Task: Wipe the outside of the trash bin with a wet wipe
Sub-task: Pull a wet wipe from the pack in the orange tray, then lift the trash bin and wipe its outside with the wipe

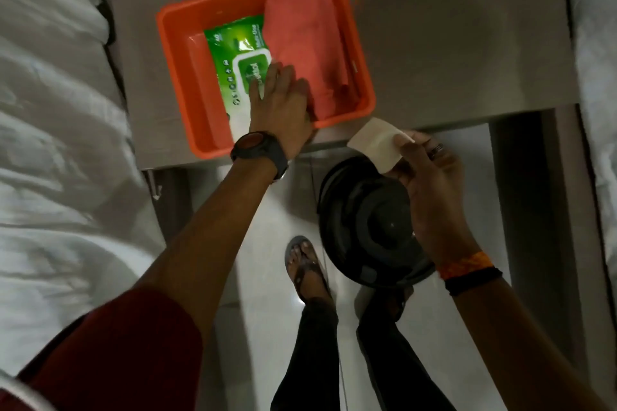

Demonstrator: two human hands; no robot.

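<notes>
**Wipe out of the pack, bin not yet touched**

The wet wipe [374, 143] is being pinched at one edge between thumb and fingertips of the right hand [430, 183], with most of the sheet hanging free ahead of the fingers. The black trash bin [364, 223] is sitting on the floor directly under that hand, lid up; no contact is being made yet.

The left hand [280, 100] is being pressed flat, fingers loosely spread, on the green wet-wipe pack [233, 53] inside the orange tray [173, 43]; a folded pink cloth [307, 33] is lying just beyond its fingers.

Judgement: the pack flap is probably being closed. Next, the wipe should be opened out and backed by the flat fingers, not kept pinched, so full-width contact is being made. The bin's side wall is largely hidden below the lid.
</notes>
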